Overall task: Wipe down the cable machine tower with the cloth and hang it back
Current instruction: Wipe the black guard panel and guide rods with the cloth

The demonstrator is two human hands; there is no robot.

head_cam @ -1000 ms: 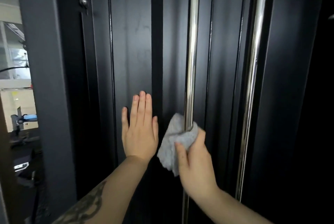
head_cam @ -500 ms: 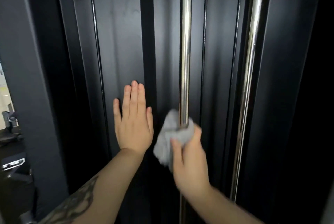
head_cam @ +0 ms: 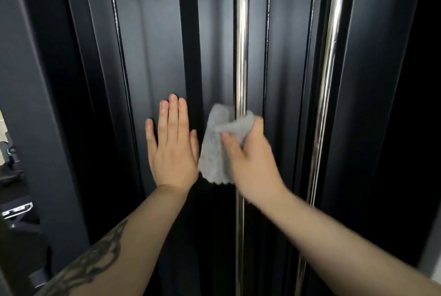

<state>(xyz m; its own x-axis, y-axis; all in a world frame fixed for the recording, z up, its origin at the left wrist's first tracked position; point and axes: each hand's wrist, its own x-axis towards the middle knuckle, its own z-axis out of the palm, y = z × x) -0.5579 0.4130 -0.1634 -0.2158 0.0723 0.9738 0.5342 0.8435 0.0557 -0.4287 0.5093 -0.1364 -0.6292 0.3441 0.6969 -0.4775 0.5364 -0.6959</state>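
Right hand [head_cam: 250, 164] of mine is clenched on the grey cloth [head_cam: 219, 147], wrapping its top edge round the nearer chrome rod [head_cam: 241, 45]. Left hand [head_cam: 173, 147] lies flat, fingers spread, on the dark tower panel [head_cam: 155, 45] just beside the cloth. Further right, a second chrome rod [head_cam: 330, 57] runs upright.

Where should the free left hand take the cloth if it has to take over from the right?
Probably the loose lower flap of the cloth, coming from the left. It hangs free beside the left chrome rod, next to the flat left hand, while the right hand bunches the upper part round the rod.
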